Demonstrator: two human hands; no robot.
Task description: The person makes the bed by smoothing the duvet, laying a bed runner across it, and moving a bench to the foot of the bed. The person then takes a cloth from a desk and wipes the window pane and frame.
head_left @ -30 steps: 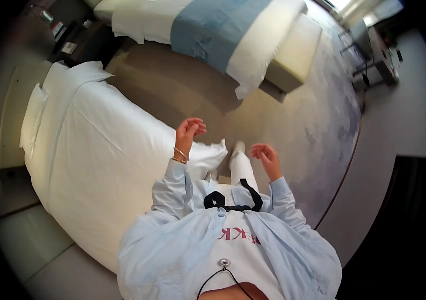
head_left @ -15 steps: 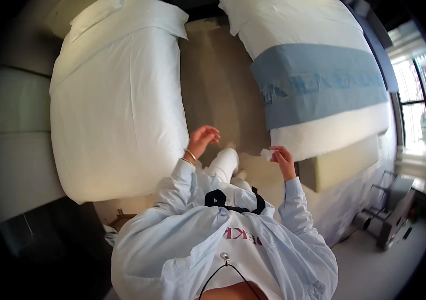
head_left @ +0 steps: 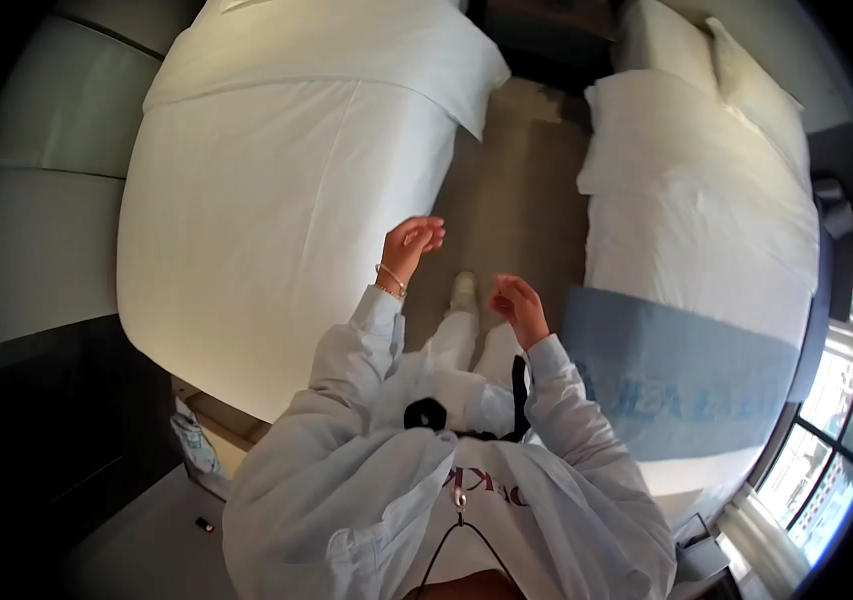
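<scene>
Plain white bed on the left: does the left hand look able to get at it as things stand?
Probably yes: the left hand is by the side of the plain white bed, and nothing visible blocks the way.

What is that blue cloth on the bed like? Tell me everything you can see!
The blue cloth is a dull-blue band that looks like fabric. It lies across the bed on the right, touching white bedding, which shows on both sides. Darker blue marks run along it, too blurred to read. The right sleeve hides part.
</scene>
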